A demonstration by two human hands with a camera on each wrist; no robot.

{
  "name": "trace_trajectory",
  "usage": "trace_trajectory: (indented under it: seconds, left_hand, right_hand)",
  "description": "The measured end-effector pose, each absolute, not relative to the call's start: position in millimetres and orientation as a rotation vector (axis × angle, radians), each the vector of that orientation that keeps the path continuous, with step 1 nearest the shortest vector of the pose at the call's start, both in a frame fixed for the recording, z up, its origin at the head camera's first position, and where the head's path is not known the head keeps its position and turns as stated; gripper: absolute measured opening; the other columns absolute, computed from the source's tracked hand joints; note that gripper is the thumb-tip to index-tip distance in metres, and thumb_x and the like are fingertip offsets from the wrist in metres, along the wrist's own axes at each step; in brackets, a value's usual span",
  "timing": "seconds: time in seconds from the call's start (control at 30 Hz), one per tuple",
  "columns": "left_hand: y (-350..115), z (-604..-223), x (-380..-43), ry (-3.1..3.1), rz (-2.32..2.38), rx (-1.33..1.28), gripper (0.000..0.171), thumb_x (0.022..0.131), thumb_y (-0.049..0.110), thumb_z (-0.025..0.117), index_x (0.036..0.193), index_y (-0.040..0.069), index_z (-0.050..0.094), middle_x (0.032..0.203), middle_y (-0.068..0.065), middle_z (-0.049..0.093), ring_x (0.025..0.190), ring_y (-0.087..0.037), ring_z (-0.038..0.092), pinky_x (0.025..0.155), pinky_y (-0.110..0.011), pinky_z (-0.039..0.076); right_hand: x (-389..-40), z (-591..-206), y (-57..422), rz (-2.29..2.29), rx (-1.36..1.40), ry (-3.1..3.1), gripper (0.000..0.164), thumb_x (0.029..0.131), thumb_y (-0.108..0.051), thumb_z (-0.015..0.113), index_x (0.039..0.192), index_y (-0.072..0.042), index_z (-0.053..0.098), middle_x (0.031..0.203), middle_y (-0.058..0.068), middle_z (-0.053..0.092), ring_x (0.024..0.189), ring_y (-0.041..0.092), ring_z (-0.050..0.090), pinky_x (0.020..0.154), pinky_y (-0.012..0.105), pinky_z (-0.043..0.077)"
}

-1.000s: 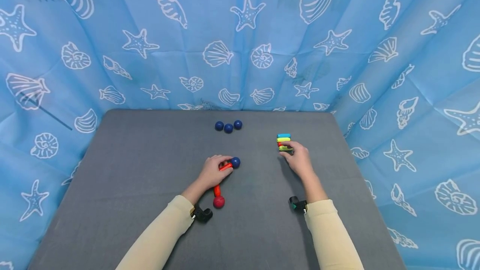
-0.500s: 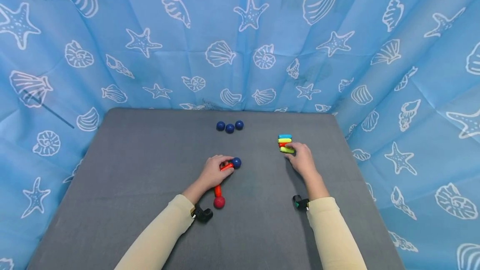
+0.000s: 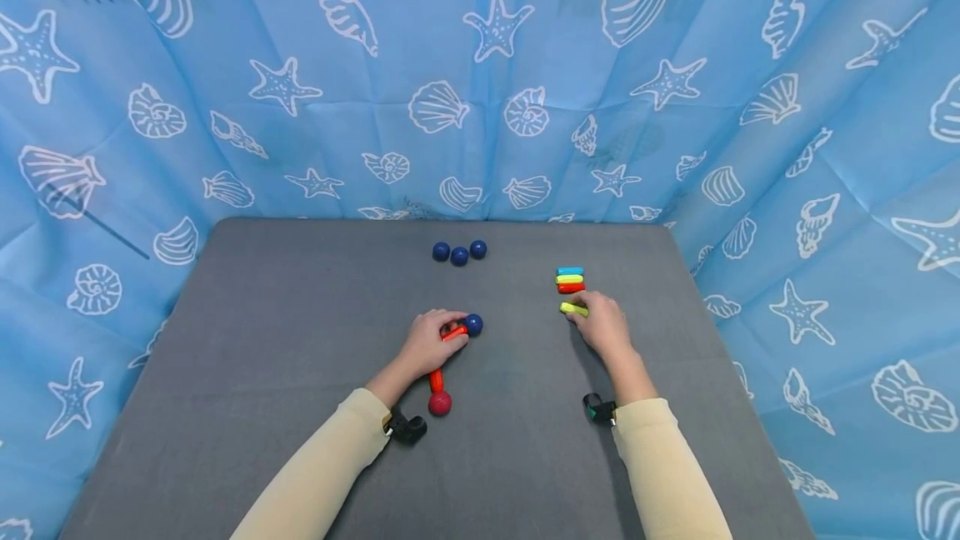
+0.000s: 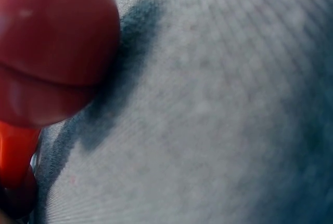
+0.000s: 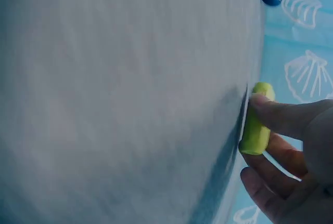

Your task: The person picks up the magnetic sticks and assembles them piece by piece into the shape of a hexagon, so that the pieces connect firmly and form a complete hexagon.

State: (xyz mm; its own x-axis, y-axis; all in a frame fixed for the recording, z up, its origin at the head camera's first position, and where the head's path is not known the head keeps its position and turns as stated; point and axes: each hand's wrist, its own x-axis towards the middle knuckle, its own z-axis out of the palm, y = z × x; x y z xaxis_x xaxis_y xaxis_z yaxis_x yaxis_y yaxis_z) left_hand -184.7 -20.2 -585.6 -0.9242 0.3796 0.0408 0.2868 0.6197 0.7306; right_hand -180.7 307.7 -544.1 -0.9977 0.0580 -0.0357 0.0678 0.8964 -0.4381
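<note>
My left hand [image 3: 429, 344] pinches an orange-red rod [image 3: 453, 332] whose far end meets a blue ball [image 3: 473, 324]. Below that hand, a second orange-red rod [image 3: 436, 380] runs down to a red ball [image 3: 440, 403]; this red ball [image 4: 54, 47] fills the upper left of the left wrist view. Between thumb and fingers, my right hand [image 3: 602, 323] holds a yellow-green rod [image 5: 256, 130], close over the table. Just beyond it lie a red rod [image 3: 572, 288], another yellow-green rod [image 3: 569, 279] and a blue rod [image 3: 570, 271], side by side. The left palm hides where the two orange-red rods come together.
Three blue balls [image 3: 459, 256] sit near the back of the grey cloth-covered table [image 3: 315, 298]. A blue curtain [image 3: 480, 148] with white shells and starfish hangs behind the table and along its sides.
My right hand has drawn the nearest yellow-green rod away from the row, toward me, so the red rod now shows fully. My left hand has stayed in place.
</note>
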Motion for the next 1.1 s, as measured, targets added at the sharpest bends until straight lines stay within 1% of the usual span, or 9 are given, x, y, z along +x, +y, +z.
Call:
trace_trajectory:
  seconds: [0.17, 0.4, 0.57, 0.77, 1.1]
  left_hand:
    - [-20.7, -585.5, -184.8, 2.718, 1.191, 0.560, 0.039, 0.090, 0.030, 0.073, 0.127, 0.017, 0.070, 0.090, 0.005, 0.061, 0.084, -0.014, 0.050, 0.082, -0.035, 0.038]
    - [-21.2, -585.5, -185.6, 2.714, 1.190, 0.571, 0.039, 0.091, 0.030, 0.072, 0.127, 0.017, 0.070, 0.091, 0.005, 0.062, 0.085, -0.014, 0.050, 0.084, -0.036, 0.037]
    - [-20.7, -585.1, -184.6, 2.719, 1.181, 0.562, 0.039, 0.091, 0.029, 0.072, 0.127, 0.016, 0.070, 0.091, 0.004, 0.062, 0.085, -0.015, 0.050, 0.085, -0.036, 0.037]
    - [-20.5, -585.3, -184.3, 2.726, 1.172, 0.538, 0.039, 0.091, 0.030, 0.072, 0.127, 0.017, 0.070, 0.091, 0.005, 0.062, 0.086, -0.014, 0.051, 0.086, -0.036, 0.038]
    - [-21.3, -586.1, -182.7, 2.704, 1.228, 0.499, 0.038, 0.091, 0.031, 0.073, 0.127, 0.018, 0.070, 0.089, 0.007, 0.060, 0.085, -0.015, 0.050, 0.081, -0.035, 0.037]
  right_hand:
    - [-175.7, -540.6, 289.4, -0.857, 0.028, 3.004, 0.028, 0.092, -0.017, 0.075, 0.117, -0.006, 0.071, 0.116, 0.015, 0.071, 0.101, 0.032, 0.065, 0.090, 0.050, 0.051]
    - [-168.9, -536.4, 257.6, -0.943, -0.093, 3.007, 0.029, 0.092, -0.017, 0.076, 0.118, -0.004, 0.073, 0.115, 0.014, 0.072, 0.102, 0.030, 0.067, 0.090, 0.048, 0.053]
    - [-165.4, -537.0, 236.3, -1.008, -0.139, 2.968, 0.028, 0.091, -0.018, 0.077, 0.115, -0.006, 0.074, 0.111, 0.012, 0.072, 0.097, 0.025, 0.066, 0.088, 0.045, 0.054]
    - [-164.5, -538.9, 213.5, -0.993, -0.153, 2.939, 0.024, 0.089, -0.018, 0.079, 0.111, -0.009, 0.075, 0.109, 0.009, 0.072, 0.096, 0.023, 0.066, 0.089, 0.043, 0.054]
    - [-161.4, -543.4, 198.8, -0.962, -0.182, 2.904, 0.019, 0.089, -0.019, 0.079, 0.107, -0.011, 0.077, 0.106, 0.006, 0.072, 0.092, 0.019, 0.064, 0.086, 0.042, 0.054]
